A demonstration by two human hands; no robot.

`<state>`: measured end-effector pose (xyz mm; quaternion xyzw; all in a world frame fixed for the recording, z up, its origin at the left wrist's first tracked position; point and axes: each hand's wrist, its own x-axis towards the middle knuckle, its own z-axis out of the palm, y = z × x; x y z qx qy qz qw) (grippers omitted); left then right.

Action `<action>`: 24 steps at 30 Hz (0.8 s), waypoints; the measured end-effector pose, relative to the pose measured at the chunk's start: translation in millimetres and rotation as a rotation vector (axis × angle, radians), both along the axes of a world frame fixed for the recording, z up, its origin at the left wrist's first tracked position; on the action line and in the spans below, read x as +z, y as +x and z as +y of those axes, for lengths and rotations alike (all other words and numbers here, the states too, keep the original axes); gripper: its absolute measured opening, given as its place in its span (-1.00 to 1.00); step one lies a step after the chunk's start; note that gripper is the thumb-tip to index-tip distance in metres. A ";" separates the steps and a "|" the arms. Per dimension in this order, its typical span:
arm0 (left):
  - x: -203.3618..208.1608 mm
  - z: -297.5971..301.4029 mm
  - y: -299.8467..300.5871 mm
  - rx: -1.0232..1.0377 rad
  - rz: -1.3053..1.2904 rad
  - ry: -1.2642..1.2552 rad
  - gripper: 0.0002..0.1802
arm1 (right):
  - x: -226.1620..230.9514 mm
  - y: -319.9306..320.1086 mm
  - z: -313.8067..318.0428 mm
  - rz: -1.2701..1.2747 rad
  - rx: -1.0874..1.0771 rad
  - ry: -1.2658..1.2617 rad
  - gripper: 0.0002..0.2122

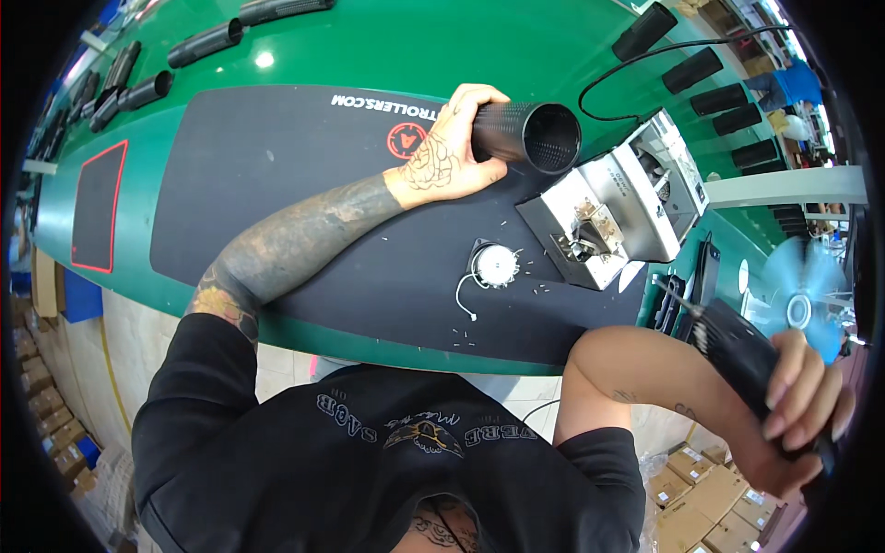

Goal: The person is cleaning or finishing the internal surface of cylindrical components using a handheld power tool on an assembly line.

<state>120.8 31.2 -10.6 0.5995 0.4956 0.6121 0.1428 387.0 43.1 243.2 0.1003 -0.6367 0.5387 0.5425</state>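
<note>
My left hand [452,152] is wrapped round a black perforated cylinder [550,138], which lies on its side over the dark mat with its open end facing right. My right hand [800,405] grips a black electric screwdriver [737,346] at the right edge. The bit of the screwdriver points up and left, toward a silver metal screw feeder [613,207], and does not touch it. Below the cylinder, a round white-topped part [496,265] with a short white cable sits on the mat. Several small loose screws [464,337] are scattered around it.
The dark mat [249,175] covers much of the green table [304,51]. More black cylinders [207,43] lie at the far left and far right [691,70]. A black cable [590,78] loops behind the feeder. A blue fan [800,309] and a phone-like black object [706,274] are at right.
</note>
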 end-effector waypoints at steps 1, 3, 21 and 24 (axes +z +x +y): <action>2.0 0.7 0.4 -0.005 -0.001 -0.002 -0.32 | 0.9 -11.5 -4.8 -0.116 -0.078 -0.002 -0.68; 7.0 -1.9 -2.7 0.019 0.058 0.021 -0.32 | -2.9 -34.8 -6.9 -0.229 -0.150 -0.006 -0.66; 2.4 1.6 -4.2 -0.024 0.020 0.100 -0.37 | -1.9 -17.4 1.4 0.195 0.059 -0.049 -0.73; 5.1 -0.4 -4.9 -0.042 0.041 0.070 -0.32 | -12.1 -58.2 -10.8 -0.002 -0.015 -0.070 -0.71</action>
